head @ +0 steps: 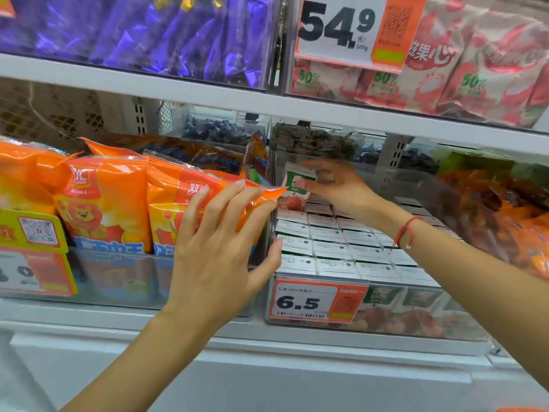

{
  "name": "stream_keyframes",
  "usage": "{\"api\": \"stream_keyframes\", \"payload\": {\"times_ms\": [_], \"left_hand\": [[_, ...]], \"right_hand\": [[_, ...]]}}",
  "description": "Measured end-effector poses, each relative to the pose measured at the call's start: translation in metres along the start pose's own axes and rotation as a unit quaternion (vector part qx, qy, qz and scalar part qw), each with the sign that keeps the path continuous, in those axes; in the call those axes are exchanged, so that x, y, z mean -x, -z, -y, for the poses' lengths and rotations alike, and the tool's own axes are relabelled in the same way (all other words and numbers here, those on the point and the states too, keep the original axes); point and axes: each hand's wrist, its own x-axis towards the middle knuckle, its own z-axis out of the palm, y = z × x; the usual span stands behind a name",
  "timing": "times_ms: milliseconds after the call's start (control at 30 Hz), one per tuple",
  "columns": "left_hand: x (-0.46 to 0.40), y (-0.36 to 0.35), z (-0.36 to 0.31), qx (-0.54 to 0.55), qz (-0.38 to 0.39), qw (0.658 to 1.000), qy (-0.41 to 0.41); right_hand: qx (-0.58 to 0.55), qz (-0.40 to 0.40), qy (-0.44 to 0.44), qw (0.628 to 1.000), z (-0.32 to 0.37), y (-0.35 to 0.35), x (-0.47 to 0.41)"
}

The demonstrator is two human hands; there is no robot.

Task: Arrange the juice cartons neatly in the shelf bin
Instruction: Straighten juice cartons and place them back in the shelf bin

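White carton tops (335,251) already fill most of the clear bin (416,322) in tidy rows; only the back left looks unfinished to me. There my right hand (335,185) grips one green carton (297,181), raised above the rows. My left hand (219,248), fingers straight, presses orange bags (118,197) aside.

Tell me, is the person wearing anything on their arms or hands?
Both arms are bare, with no sleeves or gloves showing. The right hand has a thin red string bracelet around its wrist. The left hand wears nothing, no rings or watch.
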Motion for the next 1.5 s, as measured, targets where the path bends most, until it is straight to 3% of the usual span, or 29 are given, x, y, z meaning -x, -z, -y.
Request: {"api": "stream_keyframes", "payload": {"times_ms": [200, 333, 467, 633, 800, 1067, 1167, 1333, 1500], "left_hand": [[0.0, 0.001, -0.001, -0.003, 0.004, 1.0, 0.004], [-0.001, 0.001, -0.001, 0.002, -0.002, 1.0, 0.003], [-0.001, 0.0, -0.001, 0.004, -0.003, 1.0, 0.006], [0.0, -0.001, -0.001, 0.006, -0.011, 1.0, 0.001], [0.0, -0.003, 0.0, 0.004, -0.017, 1.0, -0.001], [0.001, -0.003, 0.0, 0.002, -0.021, 1.0, -0.001], [0.001, -0.002, 0.0, 0.003, -0.015, 1.0, 0.001], [0.0, -0.001, -0.002, 0.007, -0.009, 1.0, 0.006], [0.0, 0.003, -0.002, 0.009, 0.013, 1.0, 0.007]], "right_hand": [[0.171, 0.107, 0.018, 0.979, -0.019, -0.008, 0.007], [0.259, 0.132, 0.042, 0.956, -0.026, -0.014, 0.005], [0.262, 0.135, 0.03, 0.955, -0.024, -0.01, -0.005], [0.227, 0.077, -0.011, 0.971, -0.022, -0.018, -0.029], [0.256, 0.17, -0.079, 0.948, -0.02, -0.018, -0.048], [0.3, 0.24, -0.075, 0.92, -0.015, -0.01, -0.058], [0.294, 0.201, -0.037, 0.934, -0.018, -0.01, -0.054], [0.194, 0.048, 0.009, 0.98, -0.006, 0.002, -0.034], [0.107, -0.06, 0.055, 0.991, 0.02, 0.017, 0.026]]}}
